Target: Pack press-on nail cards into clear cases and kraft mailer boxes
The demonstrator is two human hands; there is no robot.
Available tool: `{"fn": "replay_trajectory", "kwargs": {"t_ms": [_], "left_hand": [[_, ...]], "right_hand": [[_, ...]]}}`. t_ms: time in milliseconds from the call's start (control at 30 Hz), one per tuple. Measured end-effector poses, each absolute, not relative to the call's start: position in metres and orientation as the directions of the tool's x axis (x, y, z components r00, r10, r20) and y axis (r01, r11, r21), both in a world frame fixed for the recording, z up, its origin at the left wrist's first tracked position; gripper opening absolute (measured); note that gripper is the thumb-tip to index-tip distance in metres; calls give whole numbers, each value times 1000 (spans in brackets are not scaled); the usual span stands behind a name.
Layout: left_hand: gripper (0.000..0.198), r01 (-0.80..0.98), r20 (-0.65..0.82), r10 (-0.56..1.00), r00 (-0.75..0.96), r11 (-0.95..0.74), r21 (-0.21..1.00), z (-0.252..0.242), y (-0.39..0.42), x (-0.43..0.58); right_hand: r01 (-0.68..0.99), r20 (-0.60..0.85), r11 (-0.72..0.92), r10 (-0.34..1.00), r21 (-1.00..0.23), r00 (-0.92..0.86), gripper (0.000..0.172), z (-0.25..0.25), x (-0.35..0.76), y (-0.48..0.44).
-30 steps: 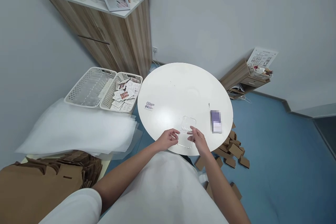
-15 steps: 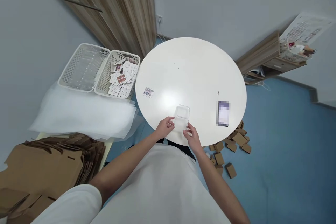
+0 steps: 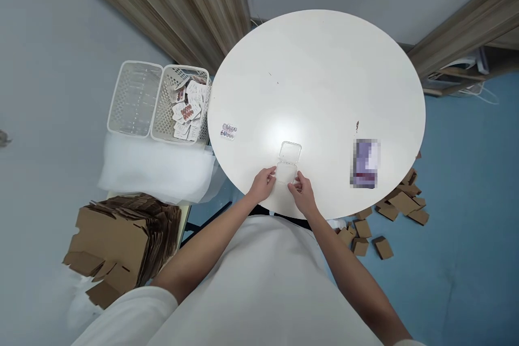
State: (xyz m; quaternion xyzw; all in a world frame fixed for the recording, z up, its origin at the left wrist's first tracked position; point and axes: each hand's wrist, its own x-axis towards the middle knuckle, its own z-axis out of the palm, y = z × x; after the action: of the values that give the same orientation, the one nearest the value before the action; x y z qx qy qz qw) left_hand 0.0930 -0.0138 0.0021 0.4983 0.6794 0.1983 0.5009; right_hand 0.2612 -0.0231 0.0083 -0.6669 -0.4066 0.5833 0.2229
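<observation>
A small clear plastic box (image 3: 286, 173) lies on the white table close to my body. Its hinged lid (image 3: 290, 152) is folded back, away from me, and I make out nothing inside the box. My left hand (image 3: 263, 185) has its fingertips and thumb at the box's left edge. On the opposite edge, the fingers and thumb of my right hand (image 3: 303, 193) hold the right side. To the left on the table lies a card of small purplish, nail-like pieces (image 3: 228, 131).
The round white table (image 3: 316, 65) carries a pixelated purple item (image 3: 365, 163) at right. On the left, one white basket (image 3: 135, 98) holds clear boxes and another (image 3: 164, 119) holds printed cards. Below are white sheets (image 3: 158, 167) and flattened cardboard (image 3: 109, 238). Small cardboard boxes (image 3: 383, 247) litter the floor.
The camera view has shifted, and the table looks larger. Both hands have closed in on the sides of the clear box, which still lies with its lid folded back.
</observation>
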Motion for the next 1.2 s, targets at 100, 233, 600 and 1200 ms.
{"fn": "replay_trajectory", "kwargs": {"t_ms": [100, 233, 600, 1200], "left_hand": [[42, 490, -501, 865, -32, 450, 746, 4, -20, 95], [40, 456, -517, 855, -43, 477, 751, 1, -20, 97], [43, 378, -499, 863, -80, 490, 786, -2, 12, 111], [43, 366, -543, 838, -55, 523, 770, 3, 17, 111]], "right_hand": [[263, -621, -598, 784, -757, -6, 59, 13, 262, -24], [228, -647, -623, 761, -748, -45, 52, 16, 263, -20], [200, -601, -586, 799, -785, -16, 55, 10, 265, 17], [191, -583, -578, 812, -793, 37, 54, 6, 264, 17]]}}
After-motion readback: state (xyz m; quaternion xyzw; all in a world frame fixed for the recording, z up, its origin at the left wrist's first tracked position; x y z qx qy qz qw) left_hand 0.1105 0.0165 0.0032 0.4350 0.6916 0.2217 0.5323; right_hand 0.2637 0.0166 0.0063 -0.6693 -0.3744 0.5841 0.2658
